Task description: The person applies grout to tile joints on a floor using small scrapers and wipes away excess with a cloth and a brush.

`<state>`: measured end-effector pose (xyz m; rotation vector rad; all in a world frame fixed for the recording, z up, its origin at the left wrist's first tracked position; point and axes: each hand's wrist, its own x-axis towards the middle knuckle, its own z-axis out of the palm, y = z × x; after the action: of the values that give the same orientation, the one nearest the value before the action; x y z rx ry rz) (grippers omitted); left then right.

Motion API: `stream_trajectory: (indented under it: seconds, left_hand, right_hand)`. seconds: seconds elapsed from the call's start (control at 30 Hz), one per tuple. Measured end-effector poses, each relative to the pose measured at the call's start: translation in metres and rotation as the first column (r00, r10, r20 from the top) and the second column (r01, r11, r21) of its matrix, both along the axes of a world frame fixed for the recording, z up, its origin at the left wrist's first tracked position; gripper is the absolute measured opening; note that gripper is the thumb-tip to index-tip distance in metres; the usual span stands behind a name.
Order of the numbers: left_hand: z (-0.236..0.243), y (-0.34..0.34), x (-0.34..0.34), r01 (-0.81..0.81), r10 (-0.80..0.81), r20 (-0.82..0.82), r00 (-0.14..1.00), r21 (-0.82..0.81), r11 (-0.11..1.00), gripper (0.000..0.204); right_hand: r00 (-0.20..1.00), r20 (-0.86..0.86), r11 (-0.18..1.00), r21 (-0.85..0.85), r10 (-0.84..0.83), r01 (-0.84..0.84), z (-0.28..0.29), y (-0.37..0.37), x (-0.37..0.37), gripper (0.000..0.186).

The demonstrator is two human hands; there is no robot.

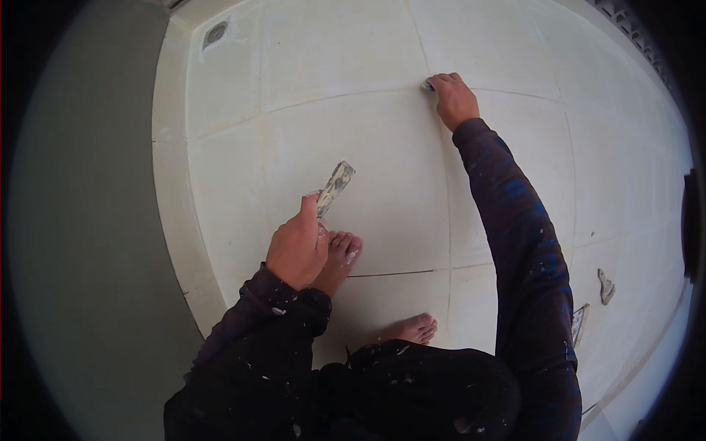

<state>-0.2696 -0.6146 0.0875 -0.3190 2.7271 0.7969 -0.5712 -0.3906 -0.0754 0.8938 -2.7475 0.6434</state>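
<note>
My left hand [298,246] is closed around a flat, narrow strip-like tool [337,184] smeared with cream and dark grey, its free end pointing up and away from me; its exact kind is unclear. Farther off, my right hand [454,97] reaches down to the pale tiled floor [360,147]. Its fingers are closed on a small bluish-grey piece [428,86], mostly hidden by them. That piece touches the floor where tile joints meet. White smears mark my feet and dark sleeves.
A round floor drain [215,34] sits at the far left corner. A raised tiled edge [173,169] runs along the left. To the right lie a smeared small tool [606,287] and a rectangular grate-like piece [579,323]. My bare feet [342,257] stand on the tiles.
</note>
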Motion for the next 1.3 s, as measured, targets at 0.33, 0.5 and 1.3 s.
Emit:
stream_trajectory:
  seconds: [0.33, 0.5, 1.3]
  left_hand:
    - [0.017, -0.064, 0.056, -0.454, 0.498, -0.149, 0.854, 0.254, 0.854, 0.022]
    - [0.028, -0.059, 0.073, -0.552, 0.614, -0.165, 0.772, 0.305, 0.776, 0.021]
    - [-0.002, -0.067, 0.068, -0.328, 0.456, -0.012, 0.890, 0.678, 0.657, 0.025]
  right_hand:
    - [0.955, 0.237, 0.979, 0.055, 0.177, -0.195, 0.041, 0.070, 0.229, 0.033]
    - [0.856, 0.515, 0.988, -0.151, 0.052, 0.030, 0.047, 0.104, 0.295, 0.037]
    - [0.698, 0.703, 0.829, -0.466, 0.135, 0.309, 0.089, -0.022, 0.421, 0.028]
